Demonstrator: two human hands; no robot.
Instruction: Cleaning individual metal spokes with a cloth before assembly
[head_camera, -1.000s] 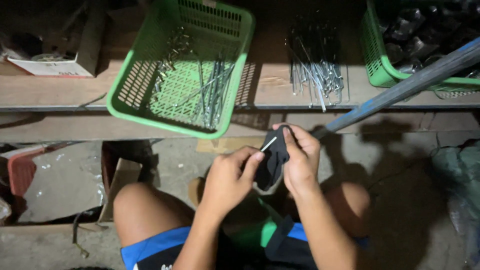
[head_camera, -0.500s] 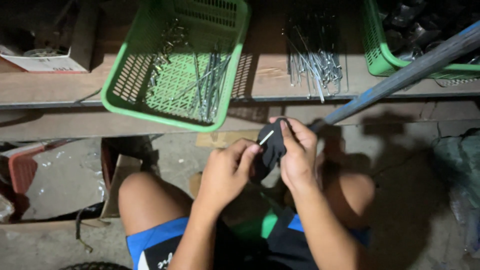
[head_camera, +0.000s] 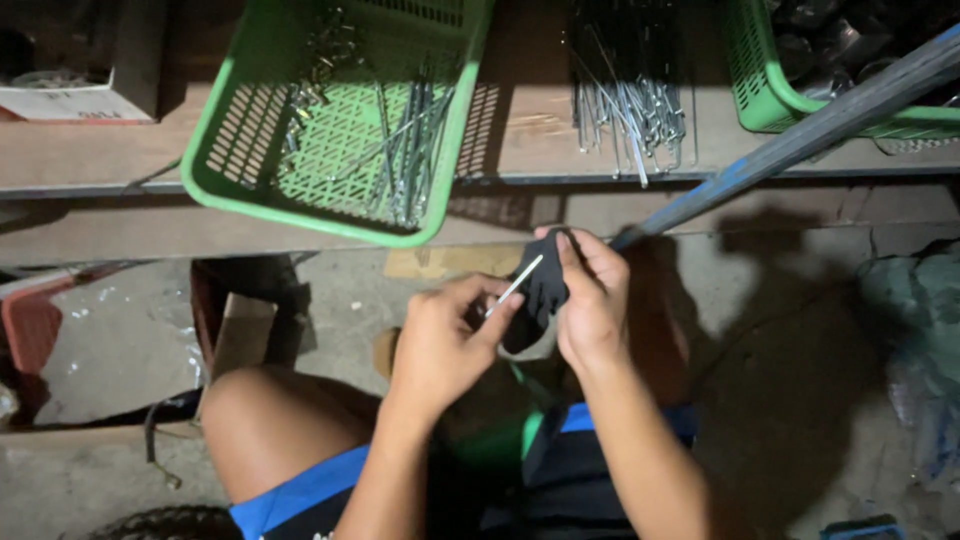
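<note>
My right hand (head_camera: 592, 300) grips a small black plastic part (head_camera: 540, 290) in front of my lap. My left hand (head_camera: 445, 345) pinches a thin metal pin (head_camera: 514, 287) whose tip rests against the black part. Both hands meet just below the edge of a wooden bench (head_camera: 90, 165). A green basket (head_camera: 225, 130) on the bench overhangs its edge and holds several metal pins. A loose pile of metal pins (head_camera: 630, 100) lies on the bench to the right of it.
A second green basket (head_camera: 765, 90) with dark parts stands at the back right. A long grey-blue bar (head_camera: 800, 140) slants from the upper right down towards my hands. A cardboard box (head_camera: 70, 100) sits at the back left. My knees and blue shorts (head_camera: 300, 495) are below.
The view has shifted a little and the hands sit slightly lower in it. The pin and black part stay held together between both hands.
</note>
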